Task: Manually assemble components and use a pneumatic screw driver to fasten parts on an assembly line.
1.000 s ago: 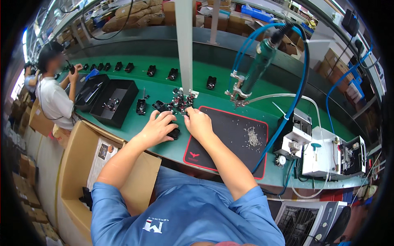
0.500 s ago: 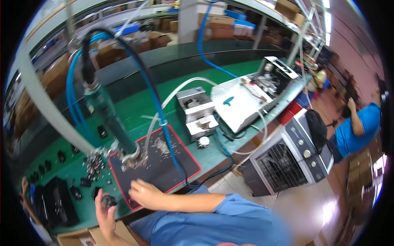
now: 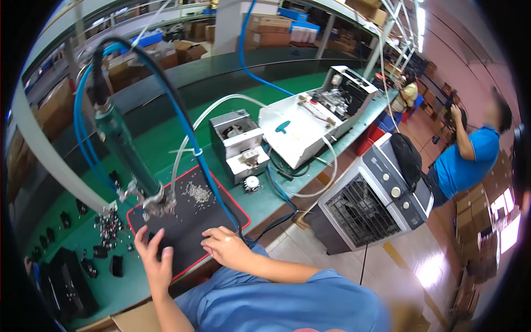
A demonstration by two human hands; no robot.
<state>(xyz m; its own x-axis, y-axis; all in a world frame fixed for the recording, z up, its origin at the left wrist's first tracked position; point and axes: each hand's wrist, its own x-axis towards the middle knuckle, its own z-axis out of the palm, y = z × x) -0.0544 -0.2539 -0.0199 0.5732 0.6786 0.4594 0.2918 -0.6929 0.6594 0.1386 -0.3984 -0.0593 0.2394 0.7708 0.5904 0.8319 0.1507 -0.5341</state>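
Observation:
My left hand [image 3: 155, 260] is raised at the lower left edge of a black mat [image 3: 191, 235] with a red border. Its fingers and thumb are spread, and I make out nothing held against the dark mat. Over the mat's near right part is my right hand [image 3: 229, 252], its fingers bent and slightly apart, with no object visible in them. A green hanging tool [image 3: 128, 149] reaches down to a metal head [image 3: 160, 206] just beyond my left hand. On the mat lies a heap of small pale pieces [image 3: 198, 192].
Left of the mat are small metal parts [image 3: 110, 228], a black block [image 3: 116, 265] and a black box [image 3: 71, 285]. Beyond stand a metal device [image 3: 239, 145] and a white tray [image 3: 293, 133]. An air cooler [image 3: 368, 202] is at right; a person in blue [image 3: 470, 152] stands behind it.
My left hand has moved up to the mat and spread its fingers; the dark part it held no longer shows. My right hand has shifted right along the mat. The view has turned slightly.

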